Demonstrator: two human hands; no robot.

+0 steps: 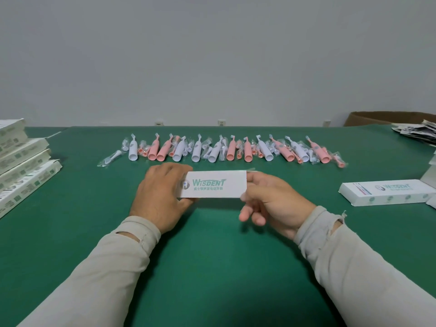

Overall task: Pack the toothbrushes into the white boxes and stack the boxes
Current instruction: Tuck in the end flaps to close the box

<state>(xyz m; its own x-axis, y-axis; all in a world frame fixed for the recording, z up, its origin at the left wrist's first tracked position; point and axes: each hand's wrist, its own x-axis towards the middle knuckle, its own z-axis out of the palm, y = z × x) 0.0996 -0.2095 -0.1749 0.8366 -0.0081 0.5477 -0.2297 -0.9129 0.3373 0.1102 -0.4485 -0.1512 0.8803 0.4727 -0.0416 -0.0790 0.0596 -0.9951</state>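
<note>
I hold a white box (213,184) with green lettering between both hands, just above the green table (212,244). My left hand (160,194) grips its left end and my right hand (269,204) grips its right end. Beyond the box lies a long row of pink and white toothbrushes (221,151), mixed with brush heads in clear wrappers. A pile of white boxes (21,161) stands at the left edge. Another white box (387,192) lies flat at the right.
A heap of printed leaflets (417,132) sits at the far right, with a brown cardboard carton (377,118) behind it. A grey wall with sockets runs behind the table's far edge. Part of another white box (430,171) shows at the right border.
</note>
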